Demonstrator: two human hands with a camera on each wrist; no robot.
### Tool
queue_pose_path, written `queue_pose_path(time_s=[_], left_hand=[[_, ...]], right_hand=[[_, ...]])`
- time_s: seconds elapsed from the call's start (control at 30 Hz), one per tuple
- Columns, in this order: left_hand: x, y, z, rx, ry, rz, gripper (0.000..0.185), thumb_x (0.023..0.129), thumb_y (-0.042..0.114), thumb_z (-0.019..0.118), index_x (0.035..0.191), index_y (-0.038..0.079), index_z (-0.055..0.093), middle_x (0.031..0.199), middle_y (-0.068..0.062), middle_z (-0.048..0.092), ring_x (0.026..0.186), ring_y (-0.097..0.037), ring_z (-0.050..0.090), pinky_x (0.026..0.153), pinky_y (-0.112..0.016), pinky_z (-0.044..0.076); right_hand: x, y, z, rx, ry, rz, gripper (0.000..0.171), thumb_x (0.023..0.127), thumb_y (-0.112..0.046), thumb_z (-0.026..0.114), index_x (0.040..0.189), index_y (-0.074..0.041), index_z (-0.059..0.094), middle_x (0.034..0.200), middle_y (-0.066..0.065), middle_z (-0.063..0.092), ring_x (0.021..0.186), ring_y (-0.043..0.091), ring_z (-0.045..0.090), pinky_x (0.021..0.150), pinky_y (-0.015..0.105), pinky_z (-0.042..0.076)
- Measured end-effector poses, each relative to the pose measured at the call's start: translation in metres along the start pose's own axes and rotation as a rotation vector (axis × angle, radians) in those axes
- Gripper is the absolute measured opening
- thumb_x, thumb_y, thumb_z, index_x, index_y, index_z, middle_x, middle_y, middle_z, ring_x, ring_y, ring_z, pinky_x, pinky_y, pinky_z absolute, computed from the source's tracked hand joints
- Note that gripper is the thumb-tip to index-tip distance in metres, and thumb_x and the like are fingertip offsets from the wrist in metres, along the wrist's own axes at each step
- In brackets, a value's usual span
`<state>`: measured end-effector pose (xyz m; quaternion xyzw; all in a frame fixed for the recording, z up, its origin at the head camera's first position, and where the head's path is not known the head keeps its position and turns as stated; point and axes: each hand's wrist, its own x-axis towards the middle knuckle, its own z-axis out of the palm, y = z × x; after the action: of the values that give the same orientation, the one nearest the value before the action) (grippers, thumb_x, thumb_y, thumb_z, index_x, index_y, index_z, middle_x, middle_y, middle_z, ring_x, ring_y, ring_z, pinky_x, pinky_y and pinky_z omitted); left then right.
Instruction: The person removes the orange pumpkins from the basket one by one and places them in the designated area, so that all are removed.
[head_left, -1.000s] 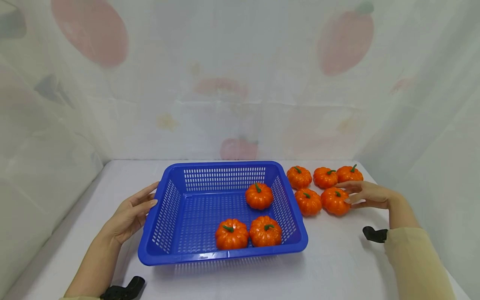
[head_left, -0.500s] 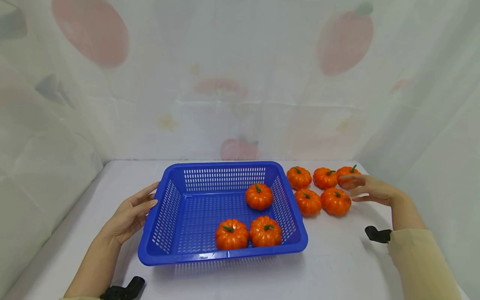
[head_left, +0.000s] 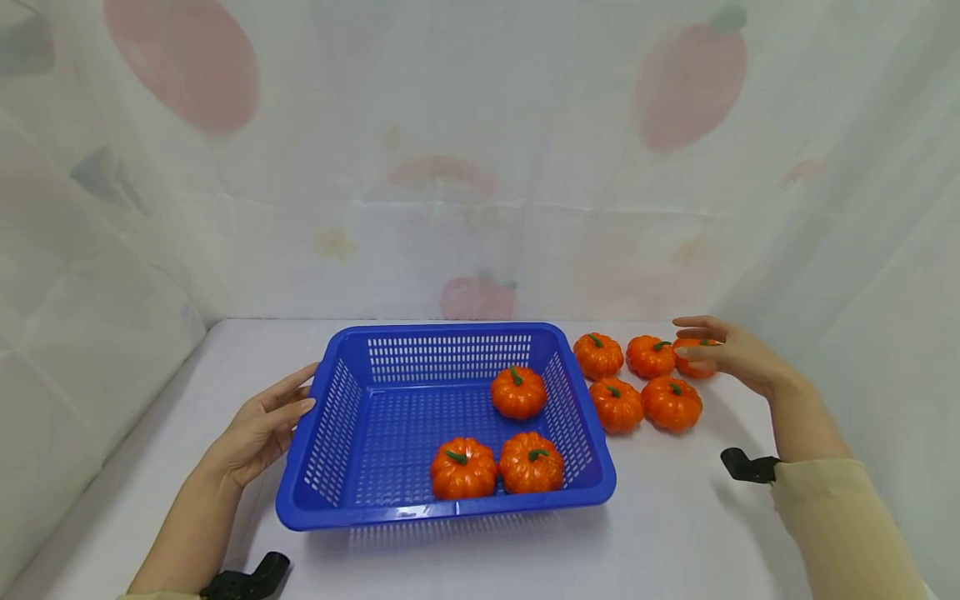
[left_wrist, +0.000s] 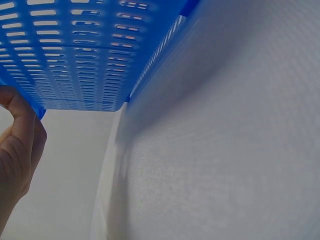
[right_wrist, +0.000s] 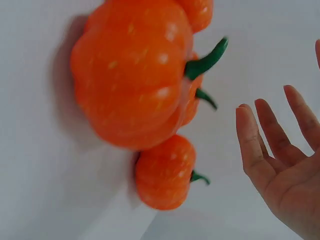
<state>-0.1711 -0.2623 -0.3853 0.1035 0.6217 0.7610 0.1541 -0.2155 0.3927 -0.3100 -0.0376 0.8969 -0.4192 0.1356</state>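
In the head view my left hand (head_left: pixel 258 433) grips the left rim of a blue plastic basket (head_left: pixel 300 492); the left wrist view shows its fingers (left_wrist: pixel 22 120) curled at the slotted wall. Inside lie three small orange pumpkins with green stems: one at the back right (head_left: pixel 518 392), two along the front (head_left: pixel 463 469). My right hand (head_left: pixel 731 354) hovers over the back-right pumpkin (head_left: pixel 696 367) outside the basket, partly hiding it. In the right wrist view its fingers (right_wrist: pixel 272 127) are spread and apart from the pumpkins, holding nothing.
To the right of the basket several pumpkins stand on the white tabletop (head_left: pixel 667 517) in two rows, the front row including a pumpkin (head_left: pixel 672 404) at its right end. A printed white curtain (head_left: pixel 450 167) closes off the back and sides.
My right hand has drawn away from the front-right pumpkin and moved up and back over the back-right one. My left hand, the basket and the pumpkins have stayed put.
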Motion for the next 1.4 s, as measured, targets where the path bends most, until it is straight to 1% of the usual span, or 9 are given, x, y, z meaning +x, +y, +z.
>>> queue_pose_path(time_s=[0.07,0.1,0.3,0.57,0.7,0.9,1.2,1.27,1.4], left_hand=[[0.000,0.000,0.000,0.011,0.008,-0.006,0.058,0.103,0.005,0.045,0.157,0.019,0.028,0.115,0.004,0.061,0.095,-0.006,0.069,0.081,-0.023,0.061],[0.000,0.001,0.001,0.015,0.014,-0.009,0.058,0.103,0.005,0.046,0.156,0.019,0.029,0.115,0.004,0.061,0.095,-0.006,0.069,0.080,-0.023,0.061],[0.000,0.001,0.001,0.024,0.017,-0.009,0.059,0.103,0.005,0.046,0.157,0.017,0.026,0.115,0.004,0.061,0.095,-0.007,0.070,0.080,-0.024,0.061],[0.001,0.001,0.001,0.008,0.007,-0.007,0.059,0.103,0.005,0.046,0.157,0.015,0.026,0.116,0.003,0.062,0.096,-0.008,0.069,0.080,-0.024,0.061],[0.001,0.001,0.001,0.003,0.006,-0.006,0.059,0.103,0.005,0.046,0.157,0.015,0.026,0.116,0.003,0.061,0.095,-0.007,0.069,0.080,-0.024,0.061],[0.002,0.002,0.001,0.015,0.011,-0.012,0.059,0.103,0.005,0.046,0.157,0.017,0.027,0.115,0.004,0.061,0.095,-0.007,0.069,0.081,-0.024,0.061],[0.001,0.002,0.002,0.009,0.025,-0.022,0.058,0.103,0.006,0.047,0.157,0.018,0.028,0.115,0.004,0.061,0.095,-0.006,0.070,0.081,-0.023,0.061],[0.001,0.002,0.002,0.012,0.030,-0.027,0.058,0.103,0.006,0.047,0.157,0.019,0.028,0.114,0.004,0.061,0.094,-0.006,0.070,0.081,-0.024,0.061],[0.000,0.001,0.002,0.010,0.025,-0.028,0.058,0.103,0.006,0.046,0.157,0.019,0.028,0.115,0.004,0.061,0.094,-0.006,0.070,0.081,-0.024,0.061]], right_hand=[[0.000,-0.011,0.004,0.002,0.006,-0.012,0.069,0.094,-0.040,0.062,0.152,-0.017,0.032,0.157,0.019,0.035,0.139,0.040,0.039,0.110,0.068,0.034],[0.000,-0.017,0.007,0.005,0.008,-0.019,0.069,0.094,-0.040,0.063,0.152,-0.018,0.033,0.157,0.017,0.036,0.140,0.041,0.039,0.111,0.069,0.033],[-0.002,-0.051,0.027,0.016,0.018,-0.081,0.063,0.094,-0.040,0.063,0.149,-0.021,0.040,0.156,0.014,0.040,0.137,0.039,0.047,0.111,0.063,0.040],[0.004,-0.082,0.058,0.067,-0.022,-0.214,0.057,0.093,-0.030,0.067,0.144,-0.016,0.046,0.150,0.015,0.046,0.135,0.041,0.049,0.108,0.057,0.046],[0.007,-0.094,0.074,0.070,-0.055,-0.243,0.054,0.092,-0.028,0.068,0.141,-0.018,0.050,0.147,0.012,0.050,0.134,0.039,0.051,0.108,0.056,0.046],[0.007,-0.113,0.100,0.086,-0.135,-0.257,0.055,0.089,-0.030,0.072,0.140,-0.023,0.052,0.148,0.010,0.050,0.131,0.036,0.054,0.100,0.046,0.055],[0.008,-0.136,0.141,0.067,-0.257,-0.315,0.053,0.087,-0.029,0.075,0.135,-0.025,0.056,0.144,0.003,0.054,0.131,0.034,0.055,0.104,0.048,0.052],[0.010,-0.140,0.148,0.066,-0.281,-0.327,0.052,0.087,-0.027,0.075,0.135,-0.024,0.056,0.144,0.005,0.054,0.130,0.034,0.055,0.103,0.047,0.052],[0.010,-0.146,0.161,0.072,-0.321,-0.292,0.050,0.086,-0.027,0.076,0.133,-0.030,0.057,0.142,0.006,0.056,0.128,0.031,0.056,0.102,0.046,0.053]])
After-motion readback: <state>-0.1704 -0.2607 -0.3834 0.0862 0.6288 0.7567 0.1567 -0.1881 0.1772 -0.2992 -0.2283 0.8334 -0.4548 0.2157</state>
